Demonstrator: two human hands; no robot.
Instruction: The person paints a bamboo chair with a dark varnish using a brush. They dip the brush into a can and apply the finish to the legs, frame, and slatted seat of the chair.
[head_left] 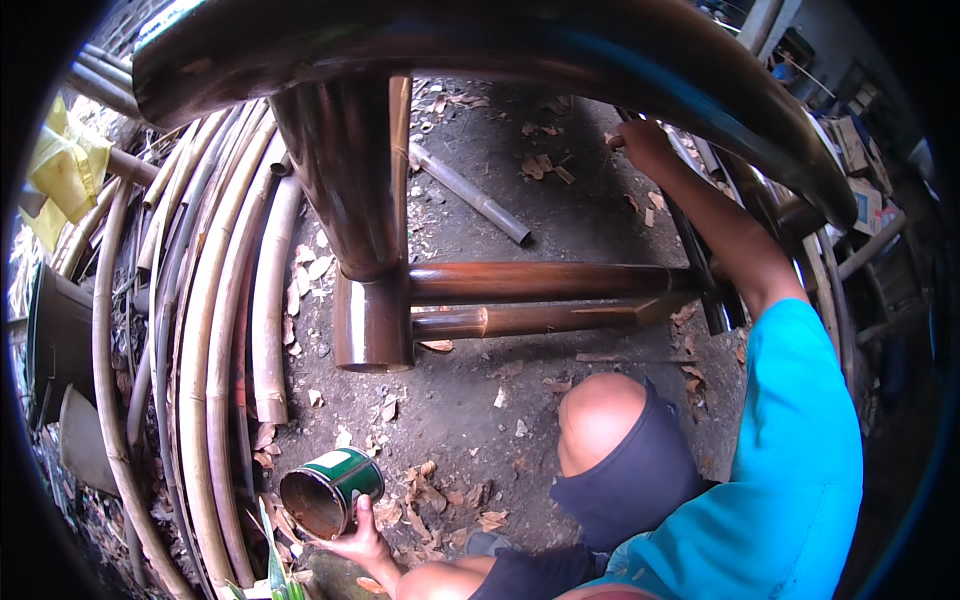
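One left hand (362, 543) curls round a can (352, 478); right hand (645, 147), closed perhaps on a brush (614, 142), likely coats the frame (540, 284) between; reloading should follow.

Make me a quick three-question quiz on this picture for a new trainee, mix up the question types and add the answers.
1. Which hand holds the green can?
2. True or false: the can stands upright on the ground.
3. Where does the right hand show? A: inside the can. B: on a knee. C: higher in the picture than the lower crossbars.

Key:
1. The left hand.
2. False; it is held tilted.
3. C.
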